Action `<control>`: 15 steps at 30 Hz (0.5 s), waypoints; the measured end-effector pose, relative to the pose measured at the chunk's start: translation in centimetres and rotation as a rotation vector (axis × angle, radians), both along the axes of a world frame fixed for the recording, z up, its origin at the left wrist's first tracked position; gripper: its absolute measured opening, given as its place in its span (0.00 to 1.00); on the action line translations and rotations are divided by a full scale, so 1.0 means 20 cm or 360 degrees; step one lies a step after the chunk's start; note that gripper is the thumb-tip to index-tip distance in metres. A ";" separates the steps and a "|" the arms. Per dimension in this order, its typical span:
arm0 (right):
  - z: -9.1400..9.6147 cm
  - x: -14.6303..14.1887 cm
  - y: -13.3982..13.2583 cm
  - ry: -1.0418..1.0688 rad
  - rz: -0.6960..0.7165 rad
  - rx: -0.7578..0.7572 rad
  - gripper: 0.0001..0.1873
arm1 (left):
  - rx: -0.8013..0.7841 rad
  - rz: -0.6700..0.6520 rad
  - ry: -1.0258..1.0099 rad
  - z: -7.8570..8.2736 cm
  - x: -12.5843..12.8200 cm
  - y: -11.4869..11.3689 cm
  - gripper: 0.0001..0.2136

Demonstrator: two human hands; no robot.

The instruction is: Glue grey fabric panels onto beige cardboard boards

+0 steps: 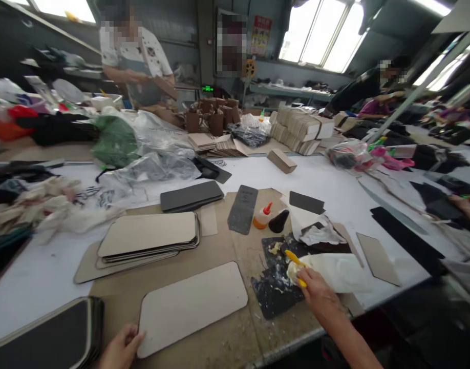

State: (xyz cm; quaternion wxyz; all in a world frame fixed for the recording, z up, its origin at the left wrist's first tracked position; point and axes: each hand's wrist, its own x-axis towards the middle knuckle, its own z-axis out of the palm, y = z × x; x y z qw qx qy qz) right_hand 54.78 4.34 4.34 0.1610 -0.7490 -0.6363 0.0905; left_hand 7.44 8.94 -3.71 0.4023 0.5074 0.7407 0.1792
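My right hand [319, 292] is closed around a slim yellow tool [294, 257], whose exact kind I cannot make out. It is at the mouth of a white plastic container [342, 271] lying on its side, with pale paste around the opening. Beneath is a black board [275, 292] smeared with the same paste. My left hand [123, 346] pinches the lower left edge of a beige rounded panel [192, 307], which lies flat on brown board. Further back sits a stack of similar beige panels [148, 233].
Dark panels [46, 335] are piled at the lower left. A red-tipped glue bottle [261, 218] and a black bottle [279, 221] stand beyond the paste. Crumpled plastic [154, 164] covers the table's far left. A person [137, 66] works across the table, others at right.
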 end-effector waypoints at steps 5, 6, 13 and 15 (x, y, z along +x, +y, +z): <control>-0.04 0.07 -0.05 -0.0025 -0.0176 0.0077 0.14 | 0.0043 0.0024 0.0014 0.04 0.04 -0.04 0.12; -0.04 0.09 -0.06 -0.0062 -0.0399 0.0071 0.15 | 0.0042 0.0022 0.0025 0.04 0.05 -0.05 0.11; 0.16 0.04 -0.11 0.0050 -0.1271 -0.0115 0.17 | 0.0035 0.0014 0.0020 0.03 0.04 -0.11 0.09; 0.20 -0.02 -0.10 0.0068 -0.1321 -0.0093 0.18 | 0.0008 -0.0014 0.0011 0.02 0.03 -0.11 0.09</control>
